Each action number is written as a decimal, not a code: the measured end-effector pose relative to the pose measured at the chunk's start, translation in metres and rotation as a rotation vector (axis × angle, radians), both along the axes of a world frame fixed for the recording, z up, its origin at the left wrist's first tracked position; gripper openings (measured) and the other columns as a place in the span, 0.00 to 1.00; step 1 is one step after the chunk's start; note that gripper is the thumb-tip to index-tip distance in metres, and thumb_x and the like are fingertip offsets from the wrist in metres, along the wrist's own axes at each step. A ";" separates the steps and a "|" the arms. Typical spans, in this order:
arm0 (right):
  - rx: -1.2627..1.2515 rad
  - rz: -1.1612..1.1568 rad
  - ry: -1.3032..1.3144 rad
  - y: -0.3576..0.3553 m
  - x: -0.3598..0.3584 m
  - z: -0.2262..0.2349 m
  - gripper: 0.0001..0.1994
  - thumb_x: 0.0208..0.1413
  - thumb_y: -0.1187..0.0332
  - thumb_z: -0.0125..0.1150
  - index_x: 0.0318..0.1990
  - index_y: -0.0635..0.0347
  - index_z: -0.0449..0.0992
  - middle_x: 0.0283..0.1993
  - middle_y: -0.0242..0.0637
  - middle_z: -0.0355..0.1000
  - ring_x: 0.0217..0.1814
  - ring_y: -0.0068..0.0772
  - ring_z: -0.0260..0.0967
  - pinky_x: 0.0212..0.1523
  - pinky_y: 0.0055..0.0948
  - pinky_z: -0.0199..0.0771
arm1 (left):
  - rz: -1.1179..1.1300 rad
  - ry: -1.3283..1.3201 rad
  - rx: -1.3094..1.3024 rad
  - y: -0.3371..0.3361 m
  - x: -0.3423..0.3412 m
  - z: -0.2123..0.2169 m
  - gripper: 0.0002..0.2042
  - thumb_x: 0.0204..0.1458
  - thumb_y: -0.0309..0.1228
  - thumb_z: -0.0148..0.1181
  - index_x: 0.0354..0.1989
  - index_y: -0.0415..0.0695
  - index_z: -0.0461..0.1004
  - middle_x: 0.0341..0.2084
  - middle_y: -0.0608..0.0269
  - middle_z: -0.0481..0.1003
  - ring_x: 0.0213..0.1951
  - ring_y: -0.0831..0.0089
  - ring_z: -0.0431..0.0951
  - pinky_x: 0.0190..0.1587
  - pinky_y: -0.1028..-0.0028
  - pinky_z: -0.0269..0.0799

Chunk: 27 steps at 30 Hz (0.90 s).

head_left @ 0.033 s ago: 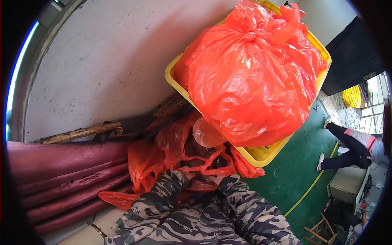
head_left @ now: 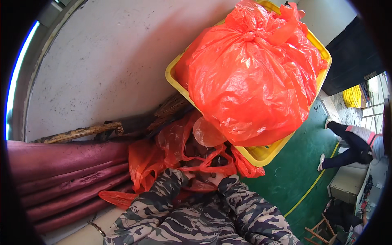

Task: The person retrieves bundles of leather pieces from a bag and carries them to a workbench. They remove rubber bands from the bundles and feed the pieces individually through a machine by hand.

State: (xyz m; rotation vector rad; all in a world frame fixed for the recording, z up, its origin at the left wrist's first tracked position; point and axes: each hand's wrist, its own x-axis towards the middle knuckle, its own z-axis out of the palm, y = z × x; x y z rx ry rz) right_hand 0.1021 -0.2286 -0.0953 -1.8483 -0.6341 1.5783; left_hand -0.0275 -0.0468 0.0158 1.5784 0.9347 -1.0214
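Below the yellow crate, an opened red plastic bag (head_left: 171,139) spreads loosely in front of me, its handle loops bunched in the middle. Dark contents show through its opening, too dim to name. My left hand (head_left: 190,175) reaches from its camouflage sleeve to the bag's near edge. Close beside it, on the right, my right hand (head_left: 215,178) is at the same edge. Red film and shadow hide most of the fingers of both hands, so their grip does not show.
A large knotted red bag (head_left: 249,81) fills the yellow crate (head_left: 261,157) ahead. Rolled maroon fabric (head_left: 73,163) lies left, below a wooden stick (head_left: 81,132) and a pale wall (head_left: 110,53). At right are a person's legs (head_left: 347,157), a box (head_left: 347,181) and a small wooden frame (head_left: 322,230).
My hands shift very slightly at the opened bag's near edge. The person's legs at right move a little. The crate and knotted bag stay in place.
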 end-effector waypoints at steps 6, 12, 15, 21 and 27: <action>0.032 0.260 -0.340 0.016 -0.014 0.044 0.44 0.30 0.56 0.68 0.56 0.62 0.51 0.52 0.55 0.57 0.56 0.52 0.53 0.55 0.40 0.55 | 0.162 -0.490 0.110 -0.019 -0.014 -0.037 0.32 0.35 0.43 0.61 0.53 0.47 0.63 0.50 0.55 0.63 0.51 0.61 0.63 0.54 0.67 0.58; 0.159 0.220 -0.355 0.015 -0.002 0.015 0.41 0.32 0.57 0.66 0.55 0.60 0.53 0.51 0.56 0.59 0.55 0.57 0.54 0.54 0.42 0.56 | 0.168 -0.672 0.291 0.068 0.037 0.018 0.18 0.38 0.34 0.59 0.40 0.44 0.72 0.37 0.54 0.73 0.40 0.60 0.73 0.45 0.67 0.67; 0.214 0.172 -0.505 0.018 -0.009 0.032 0.35 0.32 0.57 0.66 0.52 0.58 0.60 0.47 0.51 0.64 0.50 0.54 0.60 0.50 0.42 0.61 | 0.143 -0.311 1.033 0.121 0.022 0.030 0.24 0.37 0.36 0.59 0.47 0.44 0.66 0.41 0.50 0.69 0.43 0.59 0.71 0.43 0.66 0.68; 0.182 0.226 -0.580 0.047 0.018 0.054 0.25 0.36 0.58 0.64 0.45 0.57 0.69 0.41 0.49 0.68 0.45 0.51 0.64 0.46 0.41 0.64 | -0.099 -0.068 1.293 0.107 -0.002 0.033 0.27 0.35 0.38 0.61 0.48 0.43 0.66 0.43 0.47 0.69 0.44 0.57 0.71 0.44 0.64 0.68; 0.110 0.184 -0.471 0.064 0.058 0.060 0.28 0.36 0.61 0.65 0.47 0.60 0.65 0.46 0.50 0.64 0.50 0.51 0.61 0.48 0.40 0.61 | 0.162 -0.259 0.699 0.107 -0.020 0.044 0.15 0.38 0.34 0.55 0.37 0.43 0.73 0.28 0.46 0.74 0.37 0.50 0.73 0.41 0.59 0.68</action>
